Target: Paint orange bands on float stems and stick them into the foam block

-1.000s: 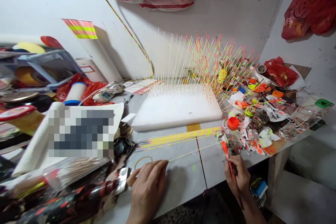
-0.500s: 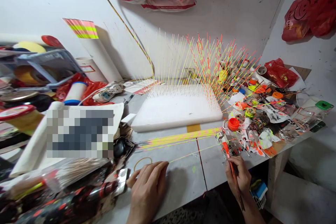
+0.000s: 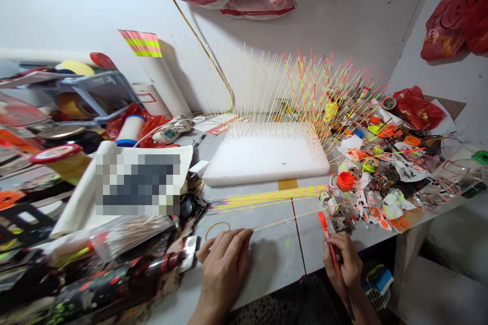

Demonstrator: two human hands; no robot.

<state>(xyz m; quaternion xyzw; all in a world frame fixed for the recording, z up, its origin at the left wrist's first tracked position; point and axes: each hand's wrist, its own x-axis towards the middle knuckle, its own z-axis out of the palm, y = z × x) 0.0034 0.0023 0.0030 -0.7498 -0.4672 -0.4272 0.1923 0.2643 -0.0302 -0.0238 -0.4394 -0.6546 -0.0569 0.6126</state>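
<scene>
My left hand point(image 3: 226, 256) is closed, its fingertips pinching the end of a thin yellow-green and orange striped stick point(image 3: 280, 222). The stick stretches right, just above the table. In my right hand point(image 3: 345, 259) is a paintbrush point(image 3: 335, 261), held like a pen, its orange-coated tip pointing up close to the stick; whether the two touch I cannot tell. Behind them lies a bundle of similar striped sticks point(image 3: 267, 197). Many more thin sticks point(image 3: 314, 96) stand upright in a white foam block point(image 3: 267, 155).
Paint-smeared jars, an orange cap point(image 3: 345, 181) and stained scraps crowd the right side. To the left are a rolled sheet point(image 3: 80, 195), toothpicks point(image 3: 133, 231) and a paint-spotted dark cylinder point(image 3: 99, 284). A rubber band point(image 3: 217, 224) lies by my left hand.
The whole view has swung a little left. Relative to the table, the brush tip has shifted left along the stick. My left hand keeps its pinch in the same place.
</scene>
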